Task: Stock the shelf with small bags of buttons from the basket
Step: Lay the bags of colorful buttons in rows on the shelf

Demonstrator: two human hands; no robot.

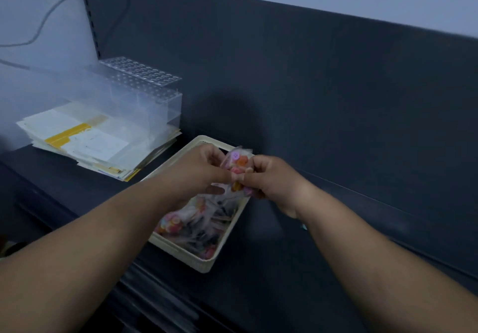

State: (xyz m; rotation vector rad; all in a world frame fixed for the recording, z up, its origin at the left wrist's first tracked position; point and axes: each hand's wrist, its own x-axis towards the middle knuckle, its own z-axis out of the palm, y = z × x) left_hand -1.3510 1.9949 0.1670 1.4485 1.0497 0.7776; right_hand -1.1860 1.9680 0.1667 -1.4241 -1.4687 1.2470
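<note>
Pick-up step: left hand (199, 172) and right hand (271, 180) both pinch 1 button bag (236, 163) above the basket (207, 263). Next: place it on the shelf (284, 268).

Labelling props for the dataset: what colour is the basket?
Cream; the basket shows best in the head view.

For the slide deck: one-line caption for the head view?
Left hand and right hand hold a small bag of buttons over the basket of bags on a dark shelf.

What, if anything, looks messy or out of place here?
The paper stack on the left is fanned out unevenly beneath a clear plastic box. The bags in the basket lie jumbled. Nothing looks spilled.
</note>
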